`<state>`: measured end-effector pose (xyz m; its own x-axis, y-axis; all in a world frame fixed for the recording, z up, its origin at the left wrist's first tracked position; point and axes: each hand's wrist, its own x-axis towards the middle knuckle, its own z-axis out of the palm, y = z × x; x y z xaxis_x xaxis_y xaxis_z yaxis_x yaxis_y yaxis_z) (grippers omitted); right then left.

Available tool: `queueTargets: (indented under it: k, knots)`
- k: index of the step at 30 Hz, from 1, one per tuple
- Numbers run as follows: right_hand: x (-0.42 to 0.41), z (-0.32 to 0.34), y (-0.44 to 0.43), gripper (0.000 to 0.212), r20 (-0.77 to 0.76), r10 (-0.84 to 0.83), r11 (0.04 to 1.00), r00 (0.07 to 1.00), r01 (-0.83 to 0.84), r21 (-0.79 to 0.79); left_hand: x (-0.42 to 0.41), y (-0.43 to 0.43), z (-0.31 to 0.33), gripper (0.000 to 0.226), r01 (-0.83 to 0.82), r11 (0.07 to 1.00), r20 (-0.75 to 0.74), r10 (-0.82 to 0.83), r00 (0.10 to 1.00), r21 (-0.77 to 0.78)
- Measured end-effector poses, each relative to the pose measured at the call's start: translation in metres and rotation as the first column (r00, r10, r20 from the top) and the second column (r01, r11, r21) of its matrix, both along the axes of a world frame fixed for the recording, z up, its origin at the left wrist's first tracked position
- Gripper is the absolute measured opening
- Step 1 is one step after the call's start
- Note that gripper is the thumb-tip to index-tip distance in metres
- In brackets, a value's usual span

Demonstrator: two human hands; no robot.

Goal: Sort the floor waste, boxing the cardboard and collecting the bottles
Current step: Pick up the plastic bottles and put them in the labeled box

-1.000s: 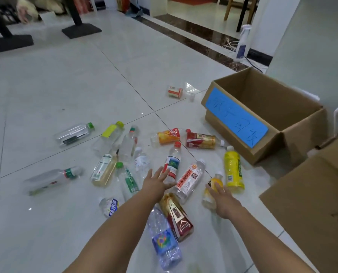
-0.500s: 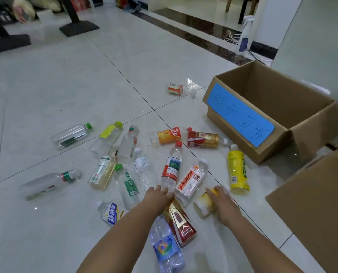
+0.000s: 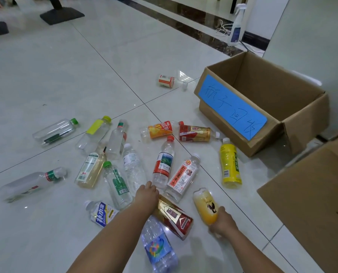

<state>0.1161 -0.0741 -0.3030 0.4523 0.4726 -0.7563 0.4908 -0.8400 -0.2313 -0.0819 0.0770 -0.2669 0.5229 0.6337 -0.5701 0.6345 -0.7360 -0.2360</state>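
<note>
Gripping the neck end of a small orange-tinted bottle [image 3: 205, 207], the right hand [image 3: 223, 223] is wrapped around it with the base tipped up off the tiled floor [image 3: 46, 75]; a dark bird-like mark shows on its side. Left hand [image 3: 146, 195] lies palm down, fingers curled, on the top end of a red-and-gold bottle [image 3: 174, 216] that lies flat; whether it is truly clamped on it cannot be told. Hands are apart, forearms reaching forward and down. Just ahead of the left hand lie a red-capped water bottle [image 3: 163, 164] and a clear bottle with vertical red Chinese characters [image 3: 182, 177]. Nearer the body: a crumpled water bottle with a blue label [image 3: 158, 248]; to its left, a small bottle with bold blue Chinese lettering [image 3: 102, 212]. A yellow bottle [image 3: 229, 164] lies beyond the right hand, beside an open cardboard box [image 3: 294, 115] bearing a blue paper sign [image 3: 232, 106] with handwritten Chinese characters. More clear bottles scatter leftward. A second cardboard box [image 3: 311, 198] sits at the right edge. A white spray bottle [image 3: 236, 26] stands upright by the far wall.
</note>
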Motion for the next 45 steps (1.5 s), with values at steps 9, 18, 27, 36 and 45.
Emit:
queueTargets:
  k: [9, 18, 27, 36, 45]
  knots:
    - [0.0, 0.006, -0.01, 0.032, -0.162, -0.319, 0.942, 0.934, 0.332, 0.055, -0.001, 0.009, 0.012, 0.028, -0.061, 0.979, 0.009, 0.064, 0.998, -0.195]
    - [0.051, 0.078, 0.038, 0.027, -0.151, -0.337, 0.854, 0.929, 0.37, 0.367, 0.049, 0.033, 0.083, 0.044, -0.293, 0.798, -0.083, 0.294, 0.952, -0.527]
    - [0.091, 0.16, 0.062, 0.025, -0.264, -0.516, 0.685, 0.815, 0.578, 0.444, 0.107, 0.073, 0.195, 0.02, -0.323, 0.675, 0.013, 0.442, 0.897, -0.663]
    - [0.12, 0.218, 0.124, 0.025, -0.521, -0.705, 0.321, 0.482, 0.871, 0.371, 0.137, 0.097, 0.279, 0.033, -0.16, 0.594, 0.448, 0.732, 0.514, -0.788]
    - [0.175, 0.256, 0.153, 0.036, -0.825, -0.493, 0.16, 0.278, 0.961, 0.228, 0.265, 0.084, 0.254, 0.024, -0.079, 0.528, 0.463, 0.799, 0.383, -0.846]
